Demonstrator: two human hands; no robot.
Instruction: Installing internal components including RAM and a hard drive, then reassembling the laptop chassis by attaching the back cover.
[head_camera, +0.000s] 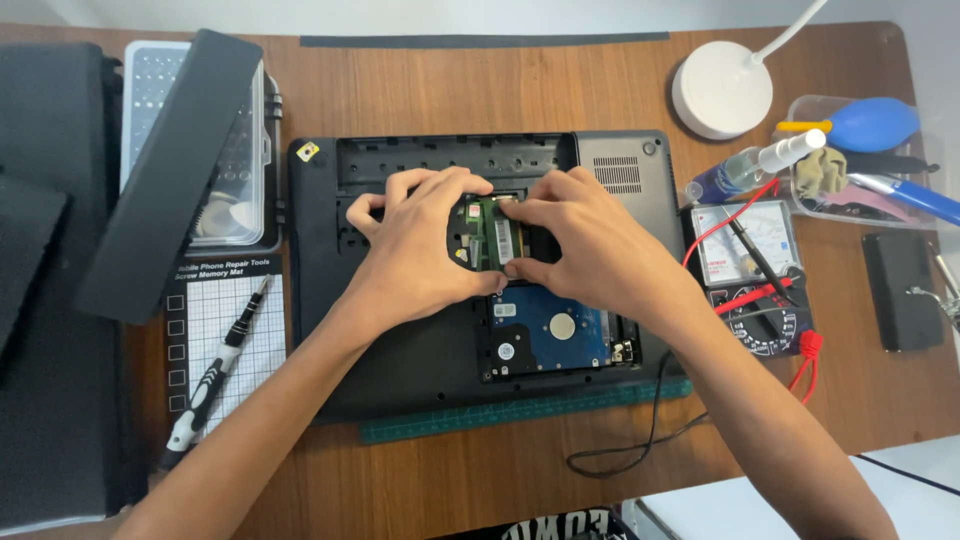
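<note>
Memory stick (490, 235), green, seated in open bay of upturned black laptop (400, 360), mid-bench, just above blue-labelled hard drive (548, 335). Left hand (415, 255) arched over stick's left edge, fingers curled, tips pressing at its left and top; thumb toward lower side near drive. Right hand (590, 250) on stick's right edge, index at top corner, thumb at lower corner, pinching the stick between them. Both hands touching stick, fingertips nearly meeting above it. Whether stick lies flat or tilted: cannot tell, half hidden by fingers.

Laptop resting on green cutting mat (520, 410), strip of it showing along laptop's near edge. Screwdriver (215, 375), black-and-white handle, lying diagonal on gridded white mat (225, 340) left of laptop. Clear bit case (200, 140) at bench's far-left corner, black laptop cover (165, 175) leaning across it. Multimeter (755, 280) right of laptop, red and black leads draped over it. White lamp base (722, 88) at far edge, right of centre. Clear tray (860, 150) at far-right corner with blue air blower (868, 122) and spray bottle (760, 165) at its edge. Black cable (640, 440) looped near front edge.
</note>
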